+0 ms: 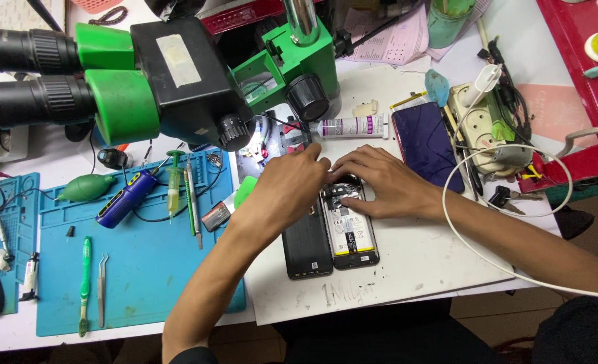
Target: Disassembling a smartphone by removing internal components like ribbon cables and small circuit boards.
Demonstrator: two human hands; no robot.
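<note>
Both bare forearms reach inward until the left hand (pixel 289 185) and right hand (pixel 380 183) meet, palms down, fingertips nearly touching, neither grip closed around anything.

Green microscope (pixel 177 81) top left, blue mat (pixel 144 269) w/ tweezers (pixel 102 286), green toothbrush (pixel 84 283), power strip (pixel 481 128) right

My hands sit on the opened phone (pixel 351 226). At six o'clock the white board (pixel 406 269) lies bare, so I can pull back freely there. At twelve the green microscope (pixel 177 81) hangs close overhead, blocking upward reach. At three a dark phone (pixel 425 143) and white cable (pixel 460 229) crowd the way. At nine, tools on the blue mat (pixel 144 269) seem loosely spaced.
</note>
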